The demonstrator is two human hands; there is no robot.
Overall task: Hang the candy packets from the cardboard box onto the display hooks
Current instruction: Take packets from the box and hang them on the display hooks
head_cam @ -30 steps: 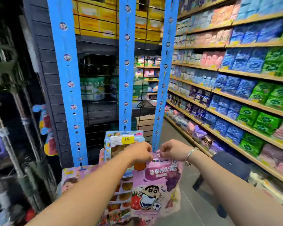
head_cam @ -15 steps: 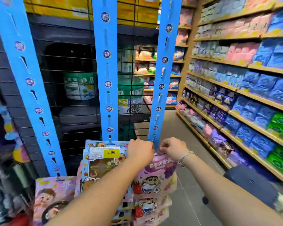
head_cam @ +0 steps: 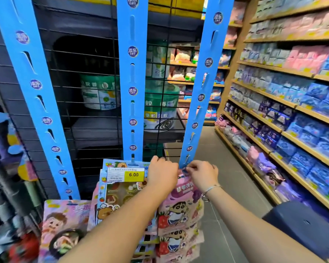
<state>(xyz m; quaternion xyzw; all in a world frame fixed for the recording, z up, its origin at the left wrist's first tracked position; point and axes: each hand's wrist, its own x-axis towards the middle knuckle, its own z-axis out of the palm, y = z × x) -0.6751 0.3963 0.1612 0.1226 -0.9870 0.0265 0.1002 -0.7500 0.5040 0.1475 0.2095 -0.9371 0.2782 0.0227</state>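
Three blue hanging strips are standing in front of a dark wire grid, and the right blue strip [head_cam: 201, 95] is serving here as the landmark. Most of its slots, running up from the hands, are showing empty, so by my judgement the task is only partly along. Below its lower end, several pink candy packets [head_cam: 176, 242] are already hanging in a column, and beside it, under the middle strip [head_cam: 132, 82], packets with a yellow price tag [head_cam: 125, 174] are also in place. The cardboard box is not showing in view.

Both hands are meeting at the bottom end of the right strip. The left hand [head_cam: 162, 174] is pinching the top edge of the topmost pink packet [head_cam: 180, 204] on its near-left side, and the right hand [head_cam: 203, 175] is gripping the same edge just right of the strip, fingers closed narrowly on it. The packet is hanging straight down from that grip, directly under the strip; whether its hole is on a hook yet, I cannot tell.
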